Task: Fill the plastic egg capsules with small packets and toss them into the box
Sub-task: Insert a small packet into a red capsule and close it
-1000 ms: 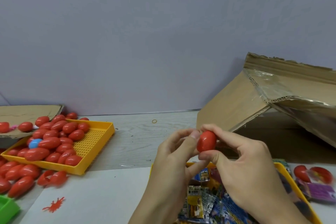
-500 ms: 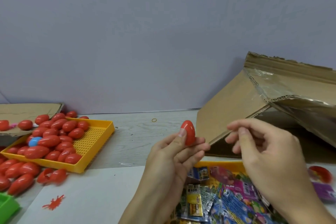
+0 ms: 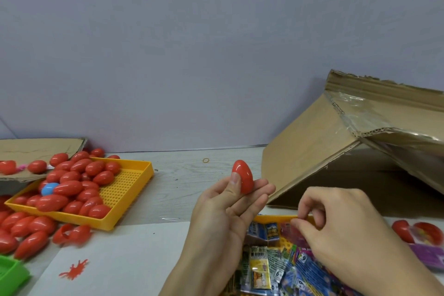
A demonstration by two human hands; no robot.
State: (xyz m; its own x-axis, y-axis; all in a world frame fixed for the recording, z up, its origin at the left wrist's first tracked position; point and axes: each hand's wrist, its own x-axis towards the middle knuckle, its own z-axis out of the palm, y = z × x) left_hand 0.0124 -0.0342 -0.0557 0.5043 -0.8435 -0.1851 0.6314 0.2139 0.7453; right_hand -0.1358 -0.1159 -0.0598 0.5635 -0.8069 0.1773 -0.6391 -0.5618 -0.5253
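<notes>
Red egg capsule [image 3: 243,176] looks light and slick; my left hand [image 3: 224,209] pinches its lower half. My right hand [image 3: 336,221] pinches a packet [image 3: 292,230].

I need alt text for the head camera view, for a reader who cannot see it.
A left hand holds a red egg upright between thumb and fingers, while the right hand pinches a packet from a tray of packets. A cardboard box stands behind; a yellow tray of red eggs lies at left.
</notes>
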